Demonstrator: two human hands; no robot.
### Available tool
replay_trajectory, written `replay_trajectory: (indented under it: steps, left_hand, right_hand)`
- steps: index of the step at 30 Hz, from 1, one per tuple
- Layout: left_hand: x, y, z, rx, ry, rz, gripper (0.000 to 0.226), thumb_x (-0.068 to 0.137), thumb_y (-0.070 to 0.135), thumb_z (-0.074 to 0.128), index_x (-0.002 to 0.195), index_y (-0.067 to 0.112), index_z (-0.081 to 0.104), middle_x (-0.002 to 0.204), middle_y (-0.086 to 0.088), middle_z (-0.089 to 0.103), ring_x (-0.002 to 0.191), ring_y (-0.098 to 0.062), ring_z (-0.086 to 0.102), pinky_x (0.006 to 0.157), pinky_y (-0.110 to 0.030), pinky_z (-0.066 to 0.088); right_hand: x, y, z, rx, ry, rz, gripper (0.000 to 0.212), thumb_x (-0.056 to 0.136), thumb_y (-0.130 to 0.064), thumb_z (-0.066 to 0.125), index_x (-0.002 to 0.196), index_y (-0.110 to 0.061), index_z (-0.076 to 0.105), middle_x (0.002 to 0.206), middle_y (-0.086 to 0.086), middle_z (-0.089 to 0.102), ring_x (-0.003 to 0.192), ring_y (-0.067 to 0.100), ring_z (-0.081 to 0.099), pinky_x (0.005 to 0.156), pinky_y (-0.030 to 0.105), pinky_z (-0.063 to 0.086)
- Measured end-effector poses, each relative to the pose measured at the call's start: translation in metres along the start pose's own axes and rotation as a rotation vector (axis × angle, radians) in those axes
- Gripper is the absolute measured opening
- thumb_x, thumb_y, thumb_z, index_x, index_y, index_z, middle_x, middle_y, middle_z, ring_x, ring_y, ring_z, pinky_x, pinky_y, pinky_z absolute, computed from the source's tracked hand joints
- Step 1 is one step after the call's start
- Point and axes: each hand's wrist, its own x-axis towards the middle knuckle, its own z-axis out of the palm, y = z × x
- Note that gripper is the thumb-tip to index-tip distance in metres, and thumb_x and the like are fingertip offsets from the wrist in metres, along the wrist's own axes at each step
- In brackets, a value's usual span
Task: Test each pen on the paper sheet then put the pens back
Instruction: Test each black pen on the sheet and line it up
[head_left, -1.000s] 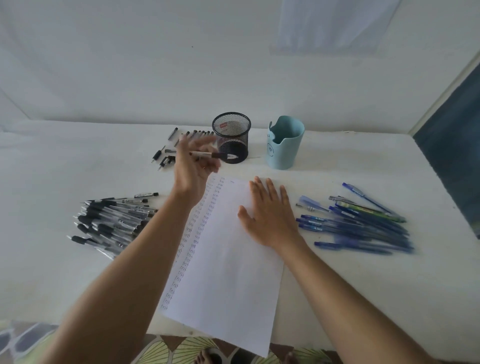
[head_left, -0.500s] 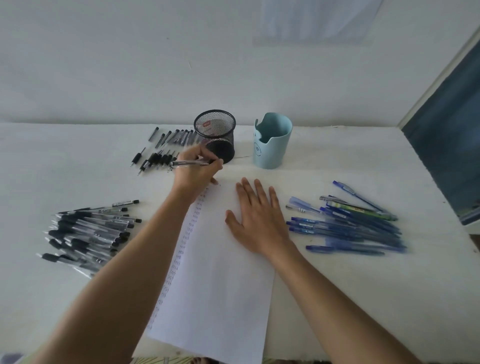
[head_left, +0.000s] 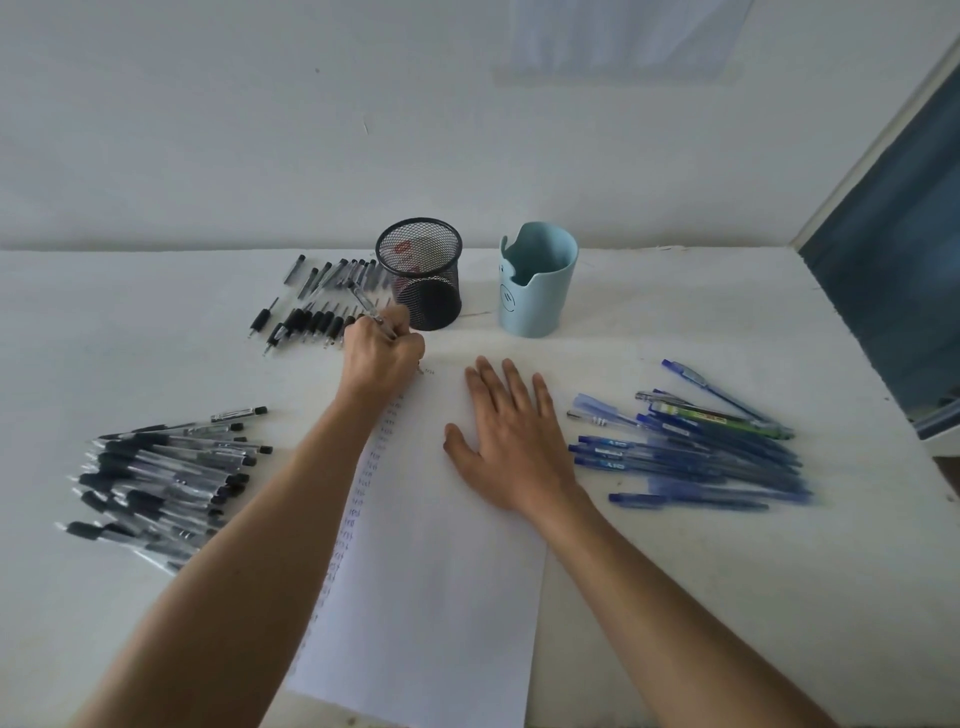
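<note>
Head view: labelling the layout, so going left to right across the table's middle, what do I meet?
The pile of black pens → left hand gripping a pen → right hand flat on the paper sheet → pile of blue pens.

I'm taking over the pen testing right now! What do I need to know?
Left hand grips a pen, its tip on the top of the paper sheet. Right hand lies flat on the sheet.
Black pens are piled on the left, blue pens on the right; the mesh cup and blue cup show no pens.
Done: a column of test marks down the sheet's left edge.
To do: finish this pen, test the rest, put the pens back.
</note>
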Motion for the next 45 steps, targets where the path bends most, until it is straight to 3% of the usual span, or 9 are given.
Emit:
replay_trajectory:
  steps: [6, 20, 30, 40, 45]
  left_hand:
    - [-0.0030, 0.0039, -0.0008, 0.052, -0.018, 0.069, 0.027, 0.059, 0.002, 0.045, 0.056, 0.017, 0.022, 0.057, 0.001, 0.021, 0.058, -0.016, 0.016, 0.052, -0.027, 0.013]
    - [-0.0036, 0.0019, 0.0010, 0.060, -0.018, 0.081, 0.020, 0.057, 0.011, 0.042, 0.057, 0.017, 0.022, 0.056, 0.002, 0.023, 0.059, -0.017, 0.017, 0.045, -0.027, 0.014]
    - [-0.0039, -0.0017, 0.0043, 0.033, -0.013, 0.102, 0.020, 0.058, 0.009, 0.043, 0.056, 0.015, 0.024, 0.056, -0.001, 0.025, 0.061, -0.019, 0.020, 0.048, -0.028, 0.016]
    - [-0.0036, -0.0015, 0.0062, 0.021, -0.022, 0.124, 0.018, 0.059, 0.009, 0.044, 0.056, 0.014, 0.027, 0.054, -0.003, 0.029, 0.056, -0.017, 0.023, 0.044, -0.024, 0.018]
    - [-0.0045, 0.0004, 0.0055, 0.026, -0.023, 0.159, 0.023, 0.058, 0.008, 0.044, 0.055, 0.018, 0.023, 0.054, 0.004, 0.021, 0.055, -0.013, 0.016, 0.043, -0.021, 0.014]
  right_hand:
    - [0.0005, -0.0003, -0.0001, 0.000, -0.003, 0.000, 0.078, 0.092, -0.054, 0.019, 0.159, -0.015, 0.013, 0.168, 0.002, 0.005, 0.155, 0.023, -0.002, 0.124, 0.047, -0.007]
    - [0.0010, -0.0002, 0.0008, -0.003, -0.001, 0.003, 0.075, 0.096, -0.053, 0.024, 0.159, -0.015, 0.013, 0.168, 0.002, 0.005, 0.155, 0.024, -0.002, 0.124, 0.047, -0.006]
    - [0.0010, -0.0011, 0.0008, -0.009, 0.007, 0.003, 0.086, 0.085, -0.057, 0.005, 0.159, -0.015, 0.014, 0.168, 0.003, 0.007, 0.155, 0.024, 0.000, 0.124, 0.047, -0.005]
    - [0.0016, -0.0009, 0.0019, 0.001, 0.018, 0.001, 0.088, 0.083, -0.058, 0.005, 0.159, -0.015, 0.016, 0.168, 0.003, 0.008, 0.155, 0.025, 0.000, 0.124, 0.048, -0.005]
    - [0.0017, -0.0014, 0.0025, -0.003, 0.025, 0.003, 0.088, 0.083, -0.058, 0.006, 0.158, -0.015, 0.018, 0.168, 0.003, 0.010, 0.154, 0.025, 0.002, 0.123, 0.047, -0.005]
